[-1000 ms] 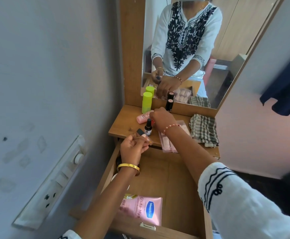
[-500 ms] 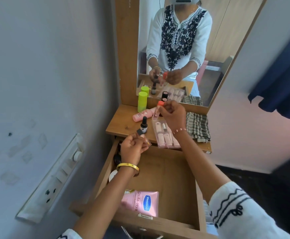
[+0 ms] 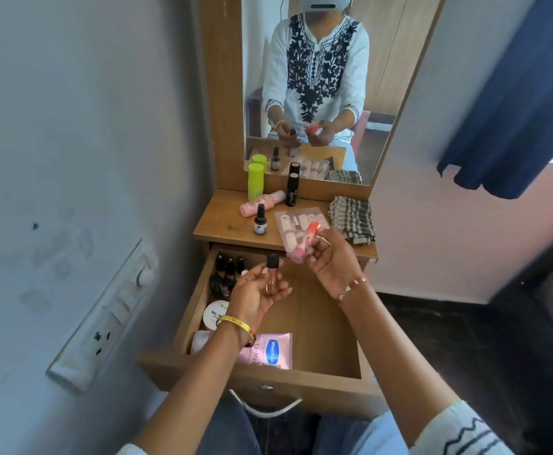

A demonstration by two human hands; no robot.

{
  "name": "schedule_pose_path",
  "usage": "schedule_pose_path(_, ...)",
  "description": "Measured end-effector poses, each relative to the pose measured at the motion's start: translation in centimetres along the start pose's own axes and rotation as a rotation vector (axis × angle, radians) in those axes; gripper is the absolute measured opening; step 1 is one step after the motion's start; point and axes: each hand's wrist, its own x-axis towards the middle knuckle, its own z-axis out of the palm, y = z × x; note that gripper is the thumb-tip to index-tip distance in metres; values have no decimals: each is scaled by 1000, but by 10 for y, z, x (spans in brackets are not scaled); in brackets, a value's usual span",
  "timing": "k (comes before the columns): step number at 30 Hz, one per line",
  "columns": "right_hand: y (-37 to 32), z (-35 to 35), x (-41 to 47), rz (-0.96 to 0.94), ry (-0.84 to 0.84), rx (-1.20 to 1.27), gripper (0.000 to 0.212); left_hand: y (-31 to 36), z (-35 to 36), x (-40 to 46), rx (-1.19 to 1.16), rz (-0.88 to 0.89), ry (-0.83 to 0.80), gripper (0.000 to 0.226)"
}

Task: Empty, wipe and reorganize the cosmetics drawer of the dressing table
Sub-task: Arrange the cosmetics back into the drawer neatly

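Now drawn back over the open drawer, left hand cradling a small black-capped vial in loosely curled fingers, right hand pinching an orange-capped pink tube, lifted off the far tabletop since earlier.

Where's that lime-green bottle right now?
The green bottle stands upright at the back left of the tabletop, against the mirror frame, just behind the lying pink bottle.
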Motion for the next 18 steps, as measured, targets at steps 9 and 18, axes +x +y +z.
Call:
schedule_pose_path(9, 21, -32, -25, 131, 21, -210, 17, -13, -1, -11, 96, -18, 52, 23)
schedule_pose_path(18, 37, -63, -25, 161, 259, -632, 9, -36, -14, 5, 435, 7, 127, 7)
